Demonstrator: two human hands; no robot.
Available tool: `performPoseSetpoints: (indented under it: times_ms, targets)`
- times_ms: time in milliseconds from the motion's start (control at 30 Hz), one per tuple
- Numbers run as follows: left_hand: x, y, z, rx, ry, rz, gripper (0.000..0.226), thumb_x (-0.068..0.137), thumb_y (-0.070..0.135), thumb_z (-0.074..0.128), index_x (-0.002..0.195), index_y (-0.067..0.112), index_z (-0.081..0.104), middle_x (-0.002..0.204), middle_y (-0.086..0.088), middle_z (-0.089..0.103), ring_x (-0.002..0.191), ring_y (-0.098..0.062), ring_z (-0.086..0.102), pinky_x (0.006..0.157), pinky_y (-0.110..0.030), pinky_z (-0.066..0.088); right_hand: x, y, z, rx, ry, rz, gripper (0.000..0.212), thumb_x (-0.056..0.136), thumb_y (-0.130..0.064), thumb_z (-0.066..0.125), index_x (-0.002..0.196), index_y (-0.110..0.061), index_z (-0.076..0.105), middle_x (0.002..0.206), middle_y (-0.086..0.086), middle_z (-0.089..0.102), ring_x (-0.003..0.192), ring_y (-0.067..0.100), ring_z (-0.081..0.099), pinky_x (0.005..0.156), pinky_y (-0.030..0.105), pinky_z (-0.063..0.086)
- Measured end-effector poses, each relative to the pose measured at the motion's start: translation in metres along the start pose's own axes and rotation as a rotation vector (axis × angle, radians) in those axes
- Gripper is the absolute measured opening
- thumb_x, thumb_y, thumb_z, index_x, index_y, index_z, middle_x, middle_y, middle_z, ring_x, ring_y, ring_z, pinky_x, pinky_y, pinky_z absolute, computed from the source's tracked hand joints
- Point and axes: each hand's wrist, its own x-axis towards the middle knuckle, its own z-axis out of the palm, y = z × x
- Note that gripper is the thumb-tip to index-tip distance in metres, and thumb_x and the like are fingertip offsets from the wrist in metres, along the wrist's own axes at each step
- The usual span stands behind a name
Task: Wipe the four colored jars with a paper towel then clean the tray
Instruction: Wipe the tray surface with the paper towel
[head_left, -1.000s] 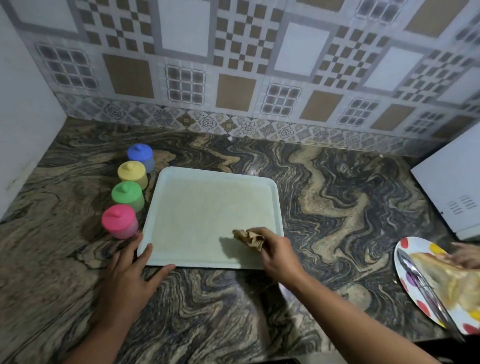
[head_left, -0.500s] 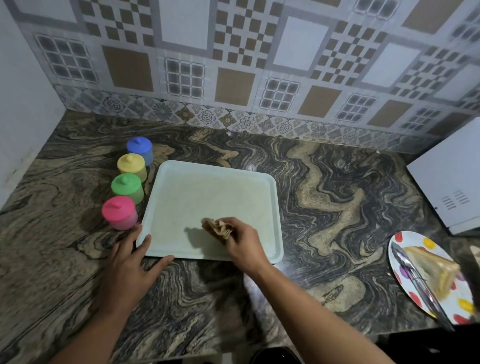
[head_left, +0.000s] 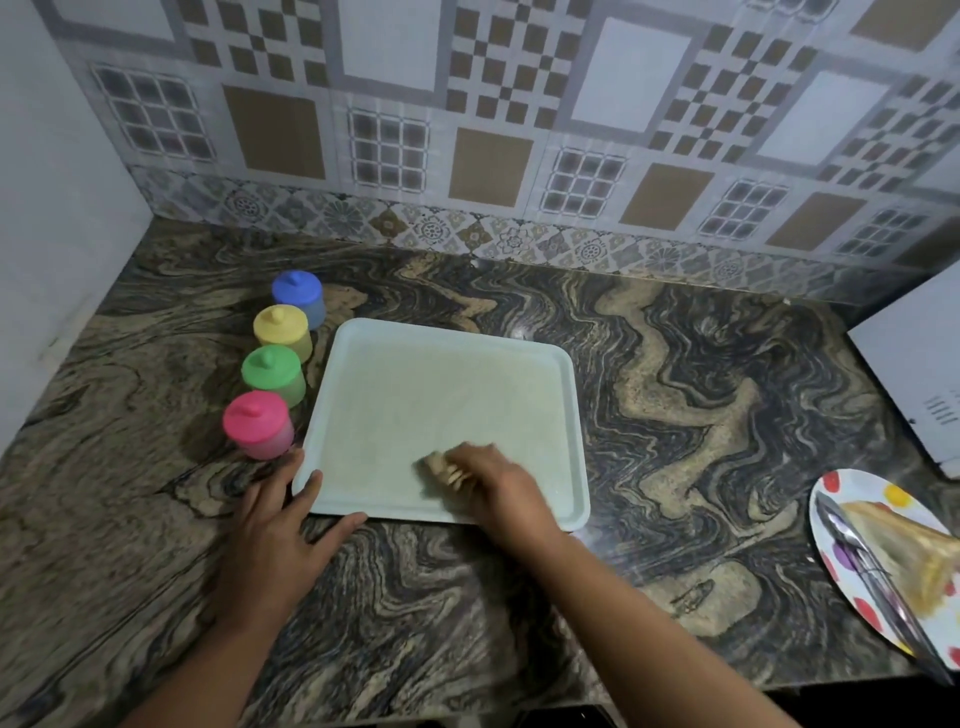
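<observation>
Tray (head_left: 447, 395) cleaning is underway near the table's (head_left: 675, 395) front-left: the right hand (head_left: 501, 486) is gripping a crumpled paper towel (head_left: 441, 467) and rubbing the tray's front edge. The left hand (head_left: 275, 530), fingers spread flat, is bracing the front-left corner, probably against sliding. Four jars (head_left: 270, 364) are lining the left rim, likely already wiped.

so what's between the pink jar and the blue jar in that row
In the head view, the green jar and yellow jar stand between the pink jar and blue jar, left of the tray.
</observation>
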Motion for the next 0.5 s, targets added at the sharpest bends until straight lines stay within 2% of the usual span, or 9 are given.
performPoseSetpoints:
  times_ms: [67, 133, 200, 267, 333, 400, 467, 500]
  targets:
    - [0.000, 0.000, 0.000, -0.006, -0.002, -0.008, 0.088, 0.084, 0.077, 0.048, 0.124, 0.002, 0.070, 0.151, -0.010, 0.049, 0.131, -0.038, 0.047, 0.101, -0.056, 0.048, 0.018, 0.022, -0.026, -0.024, 0.188, 0.171, 0.040, 0.086, -0.033, 0.064, 0.126, -0.030, 0.069, 0.115, -0.002, 0.073, 0.109, 0.024, 0.069, 0.092, 0.032, 0.054]
    - [0.000, 0.000, 0.000, -0.004, -0.007, -0.015, 0.088, 0.083, 0.077, 0.048, 0.124, 0.002, 0.070, 0.152, -0.010, 0.049, 0.131, -0.038, 0.046, 0.101, -0.056, 0.048, 0.045, 0.026, -0.041, -0.021, 0.316, 0.323, 0.036, 0.091, -0.023, 0.058, 0.125, -0.023, 0.072, 0.119, 0.006, 0.075, 0.110, 0.030, 0.068, 0.091, 0.031, 0.050]
    - [0.000, 0.001, 0.000, -0.012, -0.009, -0.013, 0.089, 0.084, 0.078, 0.047, 0.123, 0.002, 0.071, 0.152, -0.009, 0.049, 0.132, -0.037, 0.046, 0.101, -0.055, 0.049, 0.064, 0.015, -0.033, 0.041, 0.333, 0.397, 0.032, 0.092, -0.011, 0.058, 0.120, -0.020, 0.074, 0.117, 0.007, 0.075, 0.111, 0.032, 0.067, 0.089, 0.029, 0.046]
    - [0.000, 0.001, -0.001, -0.011, -0.009, -0.015, 0.090, 0.084, 0.079, 0.046, 0.124, 0.003, 0.071, 0.152, -0.009, 0.049, 0.132, -0.037, 0.046, 0.100, -0.055, 0.049, 0.063, -0.005, -0.008, 0.119, 0.250, 0.310, 0.034, 0.085, -0.013, 0.067, 0.115, -0.028, 0.074, 0.111, 0.003, 0.074, 0.106, 0.028, 0.069, 0.092, 0.029, 0.051]
    - [0.000, 0.002, -0.002, -0.005, -0.007, -0.008, 0.090, 0.084, 0.080, 0.045, 0.124, 0.003, 0.071, 0.153, -0.009, 0.049, 0.131, -0.037, 0.046, 0.100, -0.055, 0.050, 0.039, -0.031, 0.020, 0.160, 0.053, 0.143, 0.044, 0.076, -0.011, 0.074, 0.117, -0.027, 0.075, 0.113, 0.002, 0.075, 0.106, 0.022, 0.071, 0.097, 0.025, 0.054]
    - [0.000, 0.001, -0.003, -0.004, -0.002, -0.008, 0.091, 0.084, 0.081, 0.044, 0.124, 0.004, 0.071, 0.153, -0.008, 0.048, 0.133, -0.036, 0.045, 0.100, -0.055, 0.050, 0.023, -0.047, 0.025, 0.218, -0.118, 0.041, 0.041, 0.081, 0.001, 0.063, 0.116, -0.016, 0.076, 0.114, 0.003, 0.077, 0.107, 0.014, 0.071, 0.096, 0.018, 0.051]
    - [0.000, 0.001, -0.003, -0.007, -0.008, -0.019, 0.092, 0.083, 0.083, 0.042, 0.125, 0.005, 0.071, 0.154, -0.006, 0.047, 0.134, -0.036, 0.044, 0.100, -0.055, 0.049, 0.036, -0.042, 0.009, 0.373, -0.145, 0.090, 0.030, 0.091, 0.008, 0.056, 0.110, -0.005, 0.076, 0.102, 0.002, 0.078, 0.093, 0.005, 0.070, 0.087, 0.016, 0.053]
    - [0.000, 0.002, -0.003, -0.008, -0.012, -0.021, 0.093, 0.083, 0.083, 0.041, 0.125, 0.005, 0.071, 0.154, -0.006, 0.047, 0.134, -0.036, 0.044, 0.100, -0.056, 0.049, 0.049, -0.034, -0.006, 0.453, -0.106, 0.158, 0.021, 0.094, 0.004, 0.059, 0.106, -0.001, 0.075, 0.093, 0.001, 0.076, 0.082, 0.004, 0.069, 0.078, 0.018, 0.055]
